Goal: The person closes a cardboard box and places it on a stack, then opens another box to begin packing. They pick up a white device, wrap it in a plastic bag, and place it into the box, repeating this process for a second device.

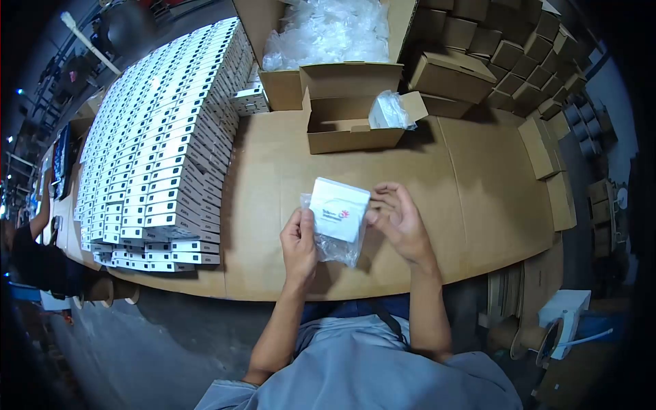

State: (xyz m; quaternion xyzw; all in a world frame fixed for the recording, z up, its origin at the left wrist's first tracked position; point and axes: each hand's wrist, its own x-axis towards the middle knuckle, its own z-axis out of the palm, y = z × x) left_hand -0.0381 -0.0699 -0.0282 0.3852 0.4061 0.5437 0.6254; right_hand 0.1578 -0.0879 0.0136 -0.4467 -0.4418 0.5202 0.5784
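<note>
A flat white box (339, 208) with small print and a red logo is held up in front of me over the cardboard-covered table. A clear plastic bag (336, 252) hangs around its lower part and shows at its left edge. My left hand (299, 242) grips the box and bag from the left, thumb on the front. My right hand (402, 222) is at the right edge of the box, fingers bent and apart. Its thumb is close to that edge; whether it touches cannot be made out.
Tall rows of small white boxes (157, 150) fill the left side. An open carton (355, 140) with a plastic-wrapped piece (391, 111) stands ahead, before a large box of clear bags (331, 34). Brown cartons (451, 78) are stacked at back right. Another person's arm (42, 212) shows far left.
</note>
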